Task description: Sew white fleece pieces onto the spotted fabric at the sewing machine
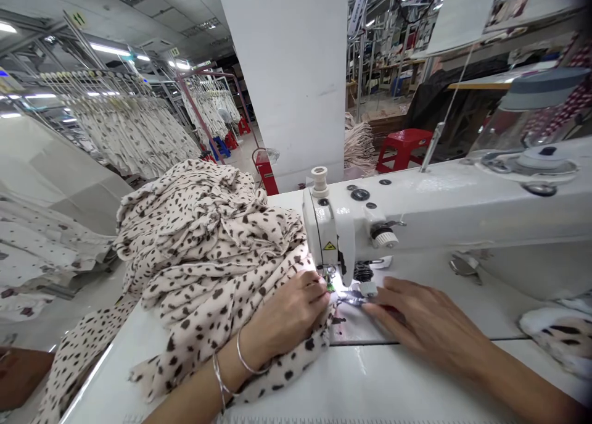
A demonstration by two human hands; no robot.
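Note:
My left hand (pixel 293 310) is closed on the edge of a cream fabric with dark spots (pixel 222 294), right beside the presser foot. My right hand (pixel 416 316) is on the other side of the needle area. Its fingers are closed around a small pointed metal tool, thread snips by the look of it (pixel 354 297), with the blades toward the fabric edge. Most of the handle is hidden in the palm. The white sewing machine head (pixel 330 232) stands over both hands, and a bright lamp lights the needle spot.
The spotted cloth is heaped high on the left of the white table (pixel 370 381) and hangs over its edge. A patterned scrap (pixel 562 337) lies at the far right. Beyond stand a white pillar (pixel 296 84), a red stool (pixel 404 146) and racks of hanging garments (pixel 134 128).

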